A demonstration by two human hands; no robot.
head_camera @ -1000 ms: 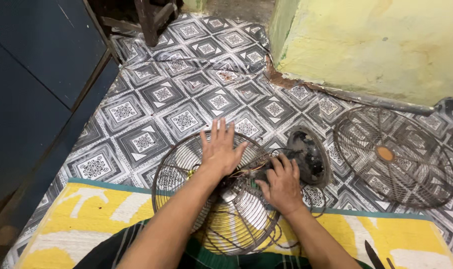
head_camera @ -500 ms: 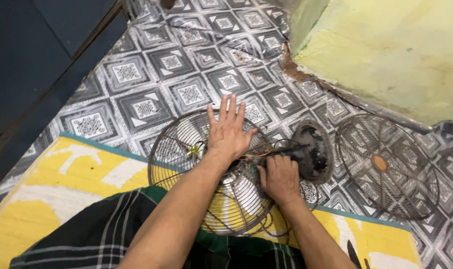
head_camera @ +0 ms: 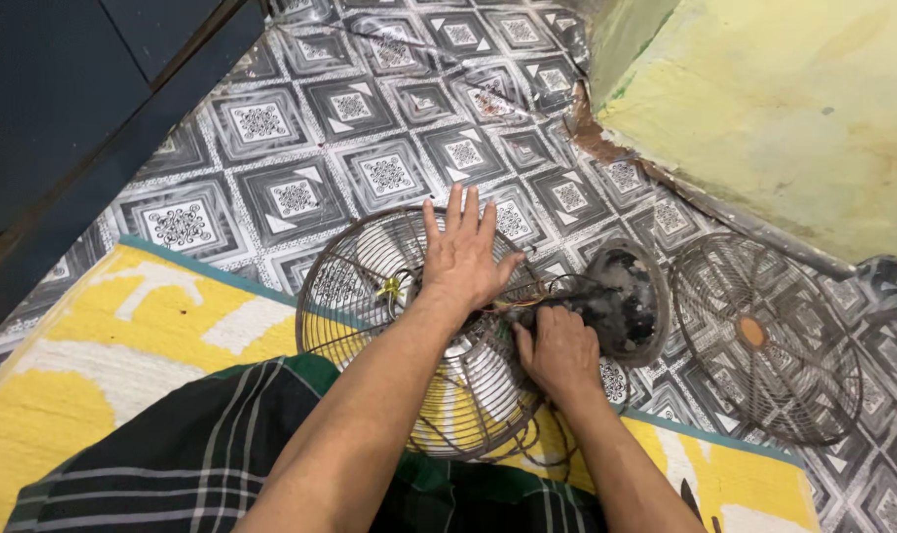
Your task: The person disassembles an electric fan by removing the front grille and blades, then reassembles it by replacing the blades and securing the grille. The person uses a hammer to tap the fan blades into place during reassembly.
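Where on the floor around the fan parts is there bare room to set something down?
Bare patterned floor between the dark cabinet and the green wall; bare yellow mat left of the wire guard. Crowded: left hand, right hand, motor, second guard.

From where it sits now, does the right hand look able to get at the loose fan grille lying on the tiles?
Probably yes: the right hand grips beside the dark motor housing, and the loose fan grille lies just past it on open floor, nothing covering it.

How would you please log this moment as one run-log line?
left hand: flat on fan guard | right hand: gripping fan motor | loose grille: apart, right
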